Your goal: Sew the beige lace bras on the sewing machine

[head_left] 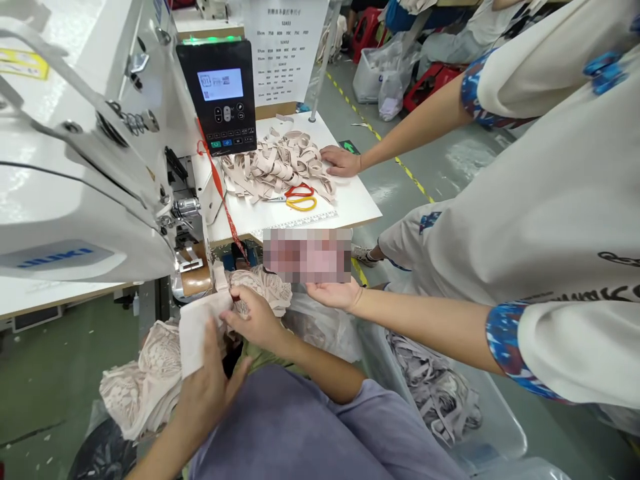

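Observation:
A pale beige fabric piece (193, 333) is stretched just below the sewing machine's work arm, with a narrow strip standing up from its far end. My right hand (257, 322) pinches its right edge between thumb and fingers. Against the near side of the cloth lies my left hand (213, 380), fingers stretched out and slightly smeared, thumb held apart. Bunches of similar beige fabric (155, 373) hang at the left and behind my hands. The sewing machine's round work arm (196, 277) is right above the cloth.
On the white table (355, 203) lie a heap of beige strips (280, 160), scissors (301, 198) and a ruler (305, 221). A co-worker's hand (343, 161) rests there; the other (335, 293) is palm up beneath a pixelated area. A plastic bin (500, 413) holds grey straps. A control panel (217, 100) stands behind.

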The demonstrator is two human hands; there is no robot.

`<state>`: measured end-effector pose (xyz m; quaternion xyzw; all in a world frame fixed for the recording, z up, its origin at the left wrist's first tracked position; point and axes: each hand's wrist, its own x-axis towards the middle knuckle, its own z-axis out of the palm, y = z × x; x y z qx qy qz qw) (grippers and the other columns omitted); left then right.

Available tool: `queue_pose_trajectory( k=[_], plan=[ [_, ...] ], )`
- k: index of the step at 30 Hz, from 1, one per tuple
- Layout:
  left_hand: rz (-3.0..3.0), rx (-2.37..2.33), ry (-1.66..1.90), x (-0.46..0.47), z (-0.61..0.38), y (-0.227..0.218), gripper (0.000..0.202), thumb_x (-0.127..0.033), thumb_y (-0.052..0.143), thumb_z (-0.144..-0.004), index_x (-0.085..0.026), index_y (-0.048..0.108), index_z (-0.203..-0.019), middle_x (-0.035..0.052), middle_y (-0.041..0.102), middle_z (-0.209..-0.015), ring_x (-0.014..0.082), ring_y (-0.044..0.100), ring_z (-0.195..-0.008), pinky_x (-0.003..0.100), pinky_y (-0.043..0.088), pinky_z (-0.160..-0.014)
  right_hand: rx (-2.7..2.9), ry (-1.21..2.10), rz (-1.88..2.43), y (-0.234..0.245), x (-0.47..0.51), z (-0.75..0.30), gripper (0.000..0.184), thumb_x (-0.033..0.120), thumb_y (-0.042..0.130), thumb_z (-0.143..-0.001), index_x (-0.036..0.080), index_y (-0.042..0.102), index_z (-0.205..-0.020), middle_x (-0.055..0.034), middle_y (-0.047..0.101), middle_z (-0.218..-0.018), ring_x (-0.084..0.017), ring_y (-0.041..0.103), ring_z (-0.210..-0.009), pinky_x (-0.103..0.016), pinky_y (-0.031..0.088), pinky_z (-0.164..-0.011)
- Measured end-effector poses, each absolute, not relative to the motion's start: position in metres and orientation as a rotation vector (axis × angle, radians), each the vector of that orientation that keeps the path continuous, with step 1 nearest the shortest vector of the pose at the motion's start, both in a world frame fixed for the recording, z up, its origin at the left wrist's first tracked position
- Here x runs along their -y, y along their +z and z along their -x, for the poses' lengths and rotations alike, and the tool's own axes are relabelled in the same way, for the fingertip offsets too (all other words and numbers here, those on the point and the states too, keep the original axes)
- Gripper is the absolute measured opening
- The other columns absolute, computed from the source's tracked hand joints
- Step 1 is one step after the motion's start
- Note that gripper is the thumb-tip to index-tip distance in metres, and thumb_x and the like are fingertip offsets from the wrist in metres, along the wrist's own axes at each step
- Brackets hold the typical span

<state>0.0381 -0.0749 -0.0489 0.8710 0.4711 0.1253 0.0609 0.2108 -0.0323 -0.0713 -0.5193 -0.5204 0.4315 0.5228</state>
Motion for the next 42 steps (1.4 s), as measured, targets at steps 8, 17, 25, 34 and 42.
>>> queue_pose_trajectory(
  k=[8,17,25,34,42],
  plan=[
    [-2.407,-1.227,0.311,0.094,-0.053,-0.055,0.085,-0.045,0.049,-0.100,-0.001,0.006,-0.159,0.0098,0.072,-0.071,0.0198,0.061,-0.041,0.027,0.045,-0.041,0.997,1.287,1.174,-0.082,0.052,-0.216,0.027,0.044,0.060,-0.092,0.018,0.063,-0.088,0.0017,0.055,-0.077,-0.014,0.049,-0.071,-0.026,0.043,-0.068],
    [-2.333,-1.184,0.213,0.088,-0.053,-0.051,0.084,-0.047,0.046,-0.100,-0.007,0.002,-0.159,0.0003,0.064,-0.066,0.0197,0.061,-0.046,0.026,0.045,-0.043,0.982,1.314,1.143,-0.078,0.056,-0.222,0.029,0.045,0.059,-0.093,0.017,0.066,-0.088,0.0000,0.059,-0.078,-0.014,0.050,-0.071,-0.024,0.042,-0.066],
    [-2.097,-1.140,0.181,0.084,-0.047,-0.051,0.085,-0.045,0.052,-0.099,-0.015,0.002,-0.161,0.0125,0.077,-0.096,0.0152,0.064,-0.047,0.024,0.049,-0.045,1.068,1.301,1.176,-0.080,0.059,-0.226,0.031,0.048,0.057,-0.094,0.018,0.064,-0.087,-0.0003,0.056,-0.077,-0.015,0.050,-0.071,-0.025,0.041,-0.064],
    [-2.197,-1.178,0.409,0.068,-0.031,-0.039,0.028,-0.034,0.055,-0.099,-0.022,0.059,-0.124,-0.0047,0.065,-0.062,0.0124,0.062,-0.047,0.019,0.048,-0.046,1.124,1.287,1.202,-0.081,0.062,-0.233,0.032,0.046,0.059,-0.094,0.018,0.061,-0.080,0.0022,0.051,-0.072,-0.013,0.046,-0.068,-0.025,0.036,-0.063],
    [-2.606,-0.825,0.532,0.039,-0.035,-0.036,0.054,-0.008,0.049,-0.096,-0.019,0.041,-0.148,0.0159,0.057,-0.143,0.0303,0.045,-0.142,0.052,0.043,-0.114,1.405,1.344,1.115,-0.074,0.070,-0.237,0.032,0.038,0.061,-0.092,0.019,0.054,-0.068,0.0045,0.042,-0.064,-0.011,0.042,-0.063,-0.025,0.033,-0.060]
  ],
)
